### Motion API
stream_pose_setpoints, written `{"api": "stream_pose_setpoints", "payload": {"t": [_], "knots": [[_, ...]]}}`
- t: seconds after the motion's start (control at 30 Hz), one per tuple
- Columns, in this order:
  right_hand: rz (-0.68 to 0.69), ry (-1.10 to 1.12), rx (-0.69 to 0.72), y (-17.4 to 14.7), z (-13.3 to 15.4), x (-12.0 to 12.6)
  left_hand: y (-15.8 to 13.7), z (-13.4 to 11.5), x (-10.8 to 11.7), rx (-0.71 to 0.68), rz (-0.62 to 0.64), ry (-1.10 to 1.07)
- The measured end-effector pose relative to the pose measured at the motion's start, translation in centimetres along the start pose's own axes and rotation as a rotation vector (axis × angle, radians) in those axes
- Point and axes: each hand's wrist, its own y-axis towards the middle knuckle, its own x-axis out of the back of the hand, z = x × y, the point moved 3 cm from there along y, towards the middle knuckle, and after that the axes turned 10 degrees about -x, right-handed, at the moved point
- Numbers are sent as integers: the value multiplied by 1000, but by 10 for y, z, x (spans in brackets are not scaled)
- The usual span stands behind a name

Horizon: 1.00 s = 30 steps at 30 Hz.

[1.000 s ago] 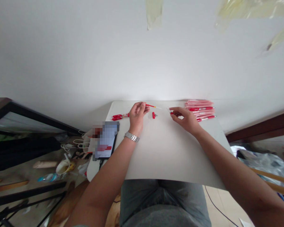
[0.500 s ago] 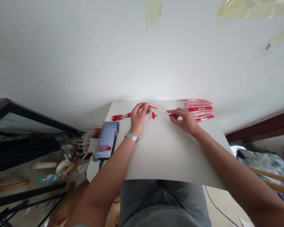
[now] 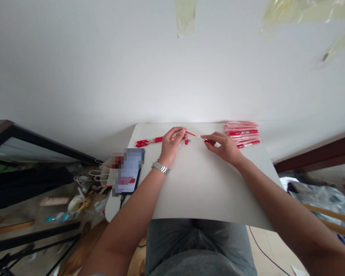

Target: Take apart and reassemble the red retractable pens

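Observation:
Between finger and thumb, my left hand (image 3: 174,137) pinches one end of a thin red pen refill (image 3: 191,133). The refill's whitish far end runs to the open end of a red pen barrel (image 3: 209,142). My right hand (image 3: 222,145) is closed around that barrel, its fingers hiding most of it. Below my left fingertips lies a small red pen part (image 3: 186,142) with a metal bit, partly covered by the hand. Left of my left hand are several red pens (image 3: 149,141) on the white table (image 3: 195,188).
A pile of wrapped red pens (image 3: 241,126) lies at the back right, with unwrapped-looking pens (image 3: 250,144) on and beside it. A phone (image 3: 130,170) with a cable rests at the left edge. The wall (image 3: 172,84) rises directly behind the table.
My left hand has moved right, towards my right hand. Less of the refill shows between the hands, its pale end now further into the barrel. My right hand has stayed nearly still.

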Motion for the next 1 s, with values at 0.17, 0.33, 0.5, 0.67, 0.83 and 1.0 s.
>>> {"api": "stream_pose_setpoints", "payload": {"t": [0.17, 0.33, 0.5, 0.67, 0.83, 1.0], "knots": [[6, 19, 17, 0, 1, -1, -2, 0, -2, 8, 70, 20], [-2, 30, 25, -1, 3, -2, -4, 0, -5, 17, 143, 43], [6, 44, 13, -1, 5, -2, -5, -1, -6, 30, 182, 67], [-1, 69, -10, -1, 4, -2, -5, 0, -4, 31, 166, 56], [-17, 58, -33, -1, 2, -2, -5, 3, -4, 42, 156, 39], [-15, 51, -39, -1, 2, -2, -4, 5, -3, 49, 147, 48]]}}
